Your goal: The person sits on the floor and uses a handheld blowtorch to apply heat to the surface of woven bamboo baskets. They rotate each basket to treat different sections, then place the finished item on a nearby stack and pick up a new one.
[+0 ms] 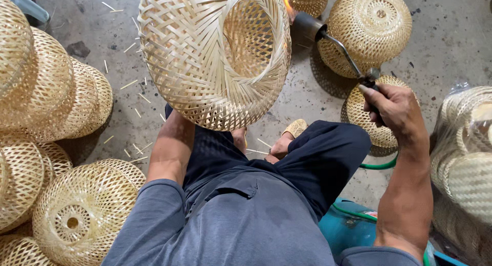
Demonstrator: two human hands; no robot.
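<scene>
A woven bamboo shade (215,53) hangs in the air at the far centre, above the person's knees, tilted so its open mouth faces right; the left hand is hidden behind it, only the forearm showing below its near rim, so its grip cannot be told; the arm appears to bear the shade up. Just right of the shade's rim a gas torch (328,38) points its nozzle at the weave, a small flame at the tip; the right hand (394,112) is closed around the torch handle, to the right and nearer. A green hose (380,166) runs below that hand toward a teal cylinder (348,227) at the near right. Finished shades lie around on the concrete floor (451,35): a stack (51,92) at the left, one (84,209) at the near left, one (369,30) at the far right; wrapped ones (464,158) sit at the right edge. Bamboo slivers (133,87) litter the floor.
</scene>
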